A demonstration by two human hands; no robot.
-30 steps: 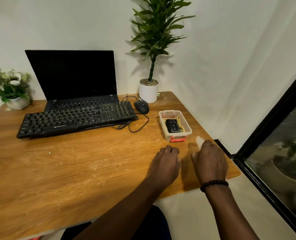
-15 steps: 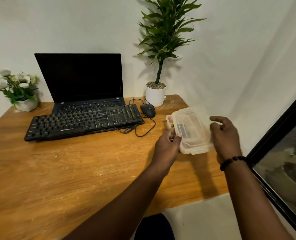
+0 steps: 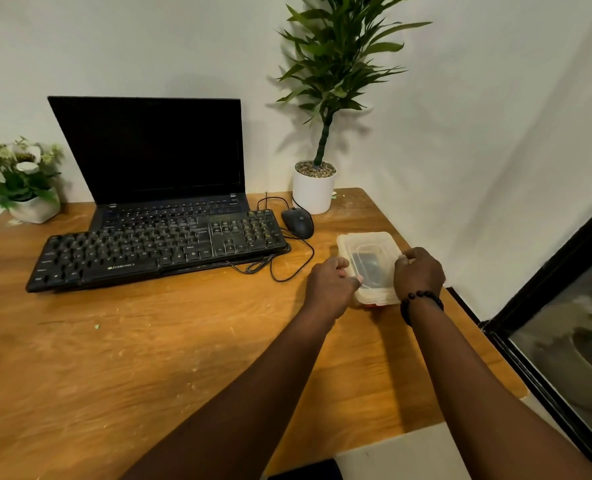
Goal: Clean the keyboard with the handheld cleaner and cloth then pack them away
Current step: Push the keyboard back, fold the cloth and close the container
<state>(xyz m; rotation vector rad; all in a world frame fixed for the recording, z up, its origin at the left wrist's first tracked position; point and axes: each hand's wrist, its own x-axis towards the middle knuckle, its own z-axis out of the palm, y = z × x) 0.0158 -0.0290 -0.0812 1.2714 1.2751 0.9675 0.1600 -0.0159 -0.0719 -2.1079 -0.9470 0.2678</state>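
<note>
At the right edge of a wooden desk (image 3: 183,358), a left hand (image 3: 329,289) and right hand (image 3: 417,273) curl their fingers around opposite sides of a clear lid (image 3: 369,263), seemingly pressing it onto a plastic box holding a dark cleaner (image 3: 369,263), with the keyboard (image 3: 156,249) lying further left.

Plain white walls (image 3: 460,116), meeting in a corner behind a tall potted plant (image 3: 325,98). Wooden desk (image 3: 149,358), grain scuffed and pale-flecked, set against the back wall. Small white flower pot (image 3: 21,181) at far left of desk. Dark-framed window (image 3: 564,299) low at right, glass reflecting foliage. Pale floor (image 3: 408,452) below desk edge. Soft, even light; faint plant shadow on wall.
</note>
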